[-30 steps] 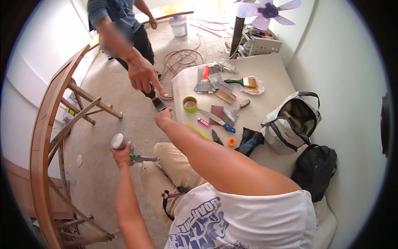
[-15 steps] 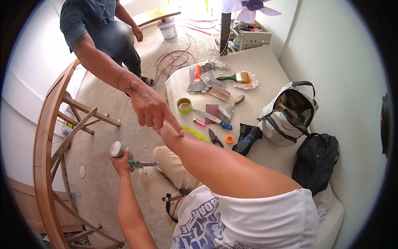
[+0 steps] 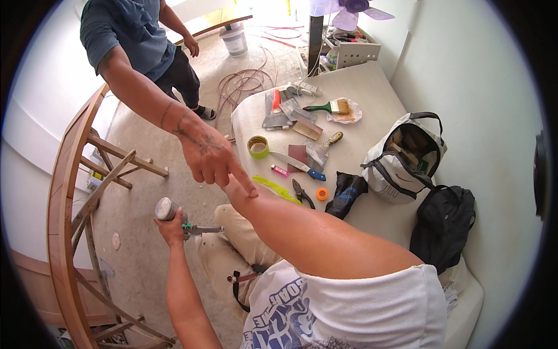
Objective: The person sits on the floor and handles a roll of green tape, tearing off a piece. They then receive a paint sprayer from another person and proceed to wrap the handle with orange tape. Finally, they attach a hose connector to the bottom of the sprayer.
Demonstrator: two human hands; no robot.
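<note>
My left hand [image 3: 170, 228] is closed around a spray gun [image 3: 200, 230] with a round grey cup [image 3: 167, 209], held beside my left knee. My right arm [image 3: 325, 238] reaches forward and left across my body. Its hand is hidden behind a co-worker's hand [image 3: 218, 157]. That hand comes from the upper left, its index finger stretched out and its tip touching my arm. Near this spot on the table lie a yellow-green strip [image 3: 276, 189], dark pliers [image 3: 303, 193], a blue-handled knife [image 3: 299, 167] and a small pink item [image 3: 280, 170].
The table [image 3: 372, 227] also holds a tape roll [image 3: 258, 147], a paintbrush [image 3: 331, 107], scrapers [image 3: 278, 110], an orange roll [image 3: 322, 193], a grey bag [image 3: 401, 160] and a black bag [image 3: 444, 227]. Wooden trestles [image 3: 128, 154] stand at left. A hose [image 3: 241, 87] coils on the floor.
The co-worker has straightened up slightly and shifted left, and their pointing finger has moved slightly down on my arm. My left hand and the spray gun have hardly moved.
</note>
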